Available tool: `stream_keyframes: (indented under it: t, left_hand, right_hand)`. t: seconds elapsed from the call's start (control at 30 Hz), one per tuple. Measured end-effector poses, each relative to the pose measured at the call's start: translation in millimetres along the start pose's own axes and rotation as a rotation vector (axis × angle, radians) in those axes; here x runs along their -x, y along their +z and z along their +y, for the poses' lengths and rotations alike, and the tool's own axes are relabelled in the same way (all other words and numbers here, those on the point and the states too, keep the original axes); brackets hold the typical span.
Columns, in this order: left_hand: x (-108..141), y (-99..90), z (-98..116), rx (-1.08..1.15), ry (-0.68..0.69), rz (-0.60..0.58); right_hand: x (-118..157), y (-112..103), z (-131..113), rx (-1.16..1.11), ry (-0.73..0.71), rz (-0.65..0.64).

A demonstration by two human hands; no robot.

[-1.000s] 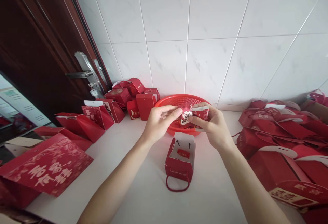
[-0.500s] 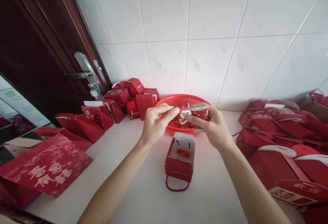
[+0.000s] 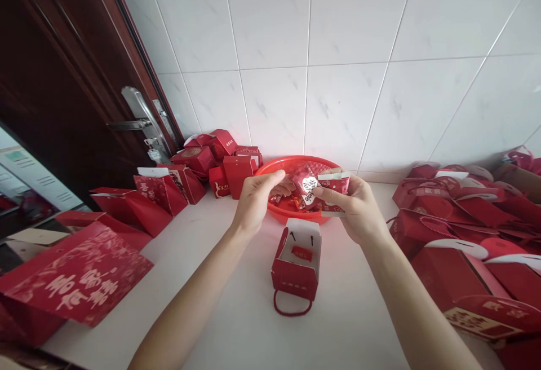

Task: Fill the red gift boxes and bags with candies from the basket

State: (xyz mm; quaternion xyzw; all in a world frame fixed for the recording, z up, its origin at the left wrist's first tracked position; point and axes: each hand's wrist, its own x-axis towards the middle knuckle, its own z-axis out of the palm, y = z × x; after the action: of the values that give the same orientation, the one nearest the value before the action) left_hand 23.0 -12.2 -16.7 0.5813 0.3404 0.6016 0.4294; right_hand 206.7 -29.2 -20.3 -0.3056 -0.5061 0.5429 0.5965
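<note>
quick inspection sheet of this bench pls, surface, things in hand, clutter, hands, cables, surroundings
surface: white counter, bare in front.
job's things: open red gift box with cord handle; red basket holding wrapped candies; candy packet.
clutter: folded red bags at left, small red boxes behind them, red box pile at right.
hands: right hand holds packets; left hand pinches at them.
cables: nothing seen.
surroundings: white tiled wall, dark door.

Both bare forearms reach far, converging at centre. Left hand (image 3: 256, 201) raised, fingers (image 3: 276, 178) curled, thumb toward the right hand (image 3: 357, 206), whose fingers pinch together, palm turned left.
</note>
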Motion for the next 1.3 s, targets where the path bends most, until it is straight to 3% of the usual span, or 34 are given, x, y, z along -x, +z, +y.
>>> stream_keyframes:
  t: [0.27,0.53,0.73,0.9,1.17,1.3]
  left_hand:
    - [3.8,-0.1,0.7,-0.042,0.074,0.065]
    - [4.1,-1.6,2.3,-0.099,0.100,0.035]
    - [6.7,4.1,2.0,-0.069,0.134,0.136]
    - [3.7,1.0,3.0,-0.077,0.036,0.060]
    - [7.0,-2.9,10.8,-0.274,0.142,-0.056]
    - [5.6,-7.2,11.1,-0.200,0.063,-0.127]
  right_hand:
    - [1.0,0.2,-0.9,0.056,-0.022,0.007]
    - [1.3,-1.8,-3.6,0.125,-0.043,-0.009]
    - [1.7,3.2,4.1,0.055,-0.025,-0.033]
    - [0.4,3.6,6.5,0.007,0.014,-0.032]
    - [-1.4,-3.3,-0.3,0.069,0.082,-0.061]
    - [-2.0,-4.8,-5.3,0.072,0.159,-0.109]
